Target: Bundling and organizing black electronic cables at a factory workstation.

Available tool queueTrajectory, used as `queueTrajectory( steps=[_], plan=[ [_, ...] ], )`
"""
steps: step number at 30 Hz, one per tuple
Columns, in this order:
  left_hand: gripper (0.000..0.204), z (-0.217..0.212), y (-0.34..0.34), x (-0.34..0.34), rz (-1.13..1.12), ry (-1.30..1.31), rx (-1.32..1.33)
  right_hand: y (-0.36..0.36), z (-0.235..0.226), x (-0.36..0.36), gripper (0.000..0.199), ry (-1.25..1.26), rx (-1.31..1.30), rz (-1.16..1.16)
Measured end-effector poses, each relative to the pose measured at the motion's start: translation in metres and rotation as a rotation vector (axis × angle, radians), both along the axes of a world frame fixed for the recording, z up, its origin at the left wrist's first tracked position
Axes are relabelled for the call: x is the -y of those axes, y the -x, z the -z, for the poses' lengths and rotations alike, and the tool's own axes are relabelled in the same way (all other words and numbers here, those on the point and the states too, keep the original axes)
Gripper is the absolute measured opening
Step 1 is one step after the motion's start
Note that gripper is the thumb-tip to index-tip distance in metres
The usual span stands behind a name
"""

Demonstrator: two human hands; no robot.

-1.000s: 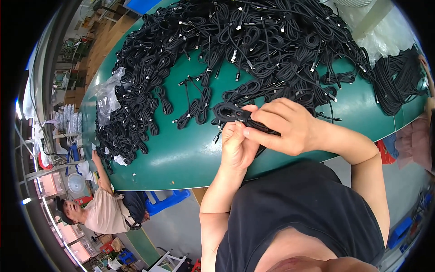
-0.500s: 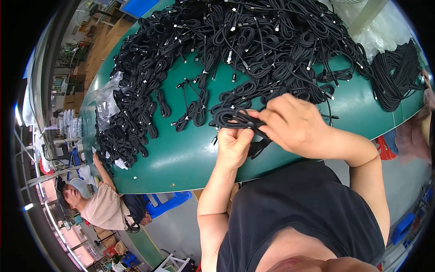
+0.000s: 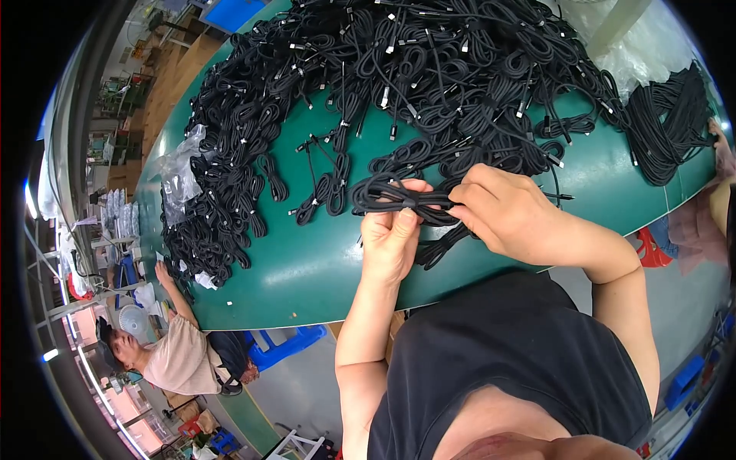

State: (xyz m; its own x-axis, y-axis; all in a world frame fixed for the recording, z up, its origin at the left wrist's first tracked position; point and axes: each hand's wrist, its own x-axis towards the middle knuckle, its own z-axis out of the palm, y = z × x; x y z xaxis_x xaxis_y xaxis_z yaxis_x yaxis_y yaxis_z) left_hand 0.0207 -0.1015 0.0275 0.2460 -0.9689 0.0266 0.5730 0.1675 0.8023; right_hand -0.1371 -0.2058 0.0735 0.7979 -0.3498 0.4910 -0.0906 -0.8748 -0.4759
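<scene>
The left hand (image 3: pixel 392 244) pinches the middle of a black cord bundle (image 3: pixel 405 198) w/ thumb & fingers; the right hand (image 3: pixel 507 211) nips its right end, so both are on it, mid frame. The bundle lies long left-to-right, just above the hands; it's thin, bendy, loopy, over the smooth green table (image 3: pixel 307 268), w/ a big cord pile (image 3: pixel 429 69) up top.

Factory assembly floor. Evidence: a long green worktable (image 3: pixel 307 268) heaped with bundled black cables (image 3: pixel 429 69), clear plastic bags (image 3: pixel 180 165), another worker (image 3: pixel 172 356) seated alongside, blue stool (image 3: pixel 287 345), shelving racks (image 3: pixel 115 92) behind.
</scene>
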Motion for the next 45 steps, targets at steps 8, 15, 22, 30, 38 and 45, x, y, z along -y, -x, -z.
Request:
queueTrajectory(
  steps=[8, 15, 22, 30, 38, 45],
  plan=[
    [0.033, -0.002, 0.004, 0.004, 0.004, 0.016, -0.046, -0.001, -0.008, 0.002, 0.031, -0.164, 0.087, 0.088],
    [0.057, -0.008, 0.001, 0.004, -0.021, 0.048, -0.009, 0.007, -0.005, 0.008, 0.024, -0.884, 0.004, 0.033],
    [0.055, -0.009, -0.014, -0.002, -0.040, 0.006, 0.294, 0.006, -0.001, 0.007, 0.033, -0.396, 0.197, 0.040],
    [0.035, -0.017, -0.007, -0.012, -0.016, -0.081, 0.284, 0.005, 0.008, 0.008, 0.026, -0.962, 0.271, 0.014],
    [0.040, -0.010, -0.008, -0.016, -0.090, -0.007, 0.399, 0.006, 0.008, 0.012, 0.022, -1.383, 0.234, 0.125],
    [0.028, -0.011, -0.021, -0.039, -0.114, -0.253, 0.377, 0.017, 0.009, -0.002, 0.022, -0.751, 0.081, -0.034]
  ],
)
